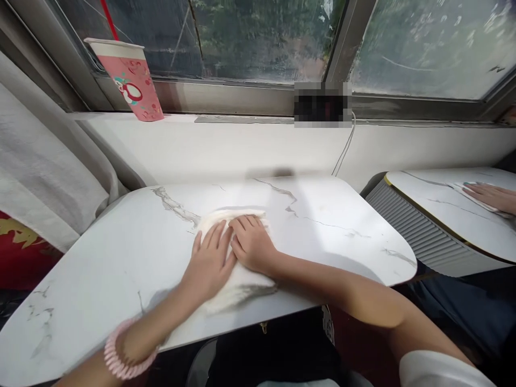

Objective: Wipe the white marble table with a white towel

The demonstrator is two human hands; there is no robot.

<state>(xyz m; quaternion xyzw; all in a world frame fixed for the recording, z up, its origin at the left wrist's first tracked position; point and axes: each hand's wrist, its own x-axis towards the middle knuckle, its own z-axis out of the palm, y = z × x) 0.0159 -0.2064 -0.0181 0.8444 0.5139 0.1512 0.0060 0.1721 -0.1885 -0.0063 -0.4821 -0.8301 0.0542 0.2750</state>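
L hand [212, 258] lies palm-down, fingers a bit apart, flat on the cloth [245, 279] & not closed round anything. R hand [253, 242] sits right beside it, fingers tog. & slightly bent over the cloth; can't tell if this grip pinches any fabric.

Cloth's under both, approx. mid-surface, spread flat-ish w/ some folds, near edge rumpled & loose. Prob. light, soft & floppy, so it'd likely bunch if shoved fr. one side only; should slide OK on the smooth-looking surface [318, 215], so even, flat pressure w/ both palms prob. suits it best. Nothing fragile abt it, I'd say. Wet or dry: can't tell. For lifting, best hold is likely the loose near R corner, thumb vs. fingertips, or the two side edges to keep it flat.

Further out: pink bracelet [113, 355] behind the L hand; past the surface, sill [242, 119] w/ cup [131, 80], red straw [109, 21] in it, & a blurred-out item [322, 105] near a cord [344, 142]. Curtain [40, 156] on L. On R, 2nd surface [435, 185] w/ co-worker's hand [494, 197] on a white rag [470, 194].
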